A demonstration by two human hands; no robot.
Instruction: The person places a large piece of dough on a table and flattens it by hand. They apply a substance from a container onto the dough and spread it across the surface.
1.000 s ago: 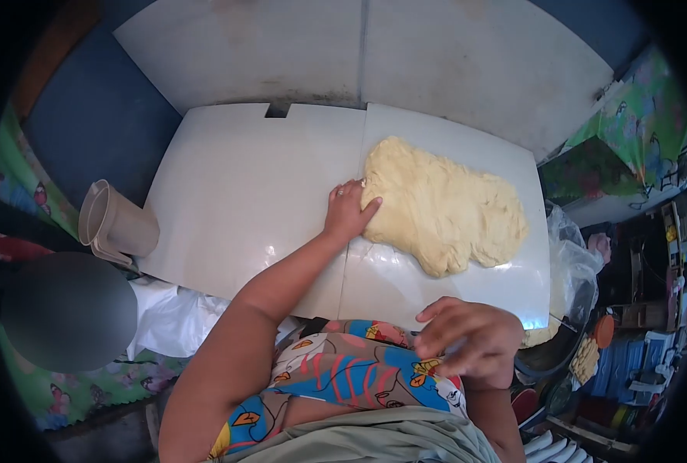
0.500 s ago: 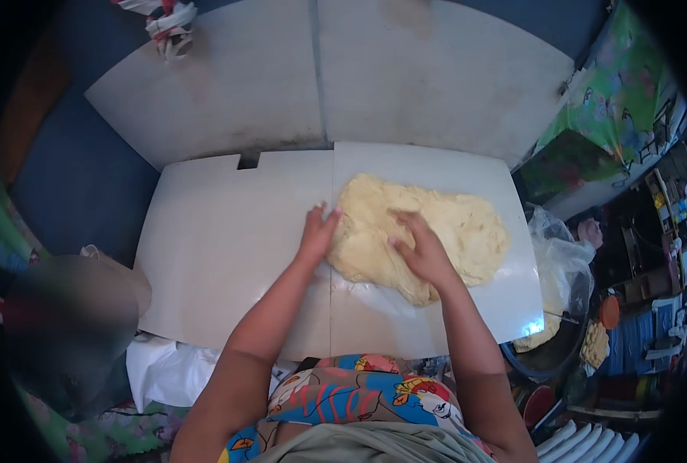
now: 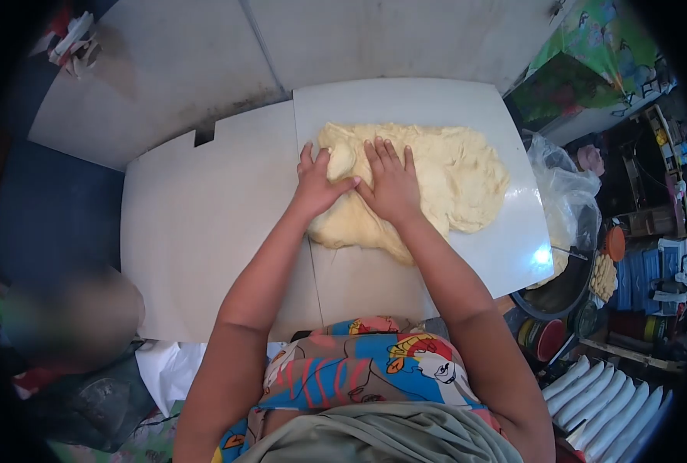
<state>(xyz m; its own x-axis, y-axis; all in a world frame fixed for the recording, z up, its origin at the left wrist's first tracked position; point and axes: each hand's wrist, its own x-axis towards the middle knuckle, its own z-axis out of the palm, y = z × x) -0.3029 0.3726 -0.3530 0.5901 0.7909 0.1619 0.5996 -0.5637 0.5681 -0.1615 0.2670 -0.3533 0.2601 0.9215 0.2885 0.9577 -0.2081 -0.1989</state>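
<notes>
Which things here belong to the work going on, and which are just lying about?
In use:
Dough, under both hands
Left hand and right hand
White tabletop beneath the dough
Perhaps the dark basin, holding similar dough

Apparently lying about:
Clear plastic bag
Orange round object
Red tub

Bare hands [image 3: 392,189]: two, 12 o'clock. Large pale-yellow dough mass [image 3: 463,181]: one, 1 o'clock. Round orange disc [image 3: 614,243]: one, 3 o'clock. Round dark basin [image 3: 563,295]: one, 4 o'clock.
</notes>
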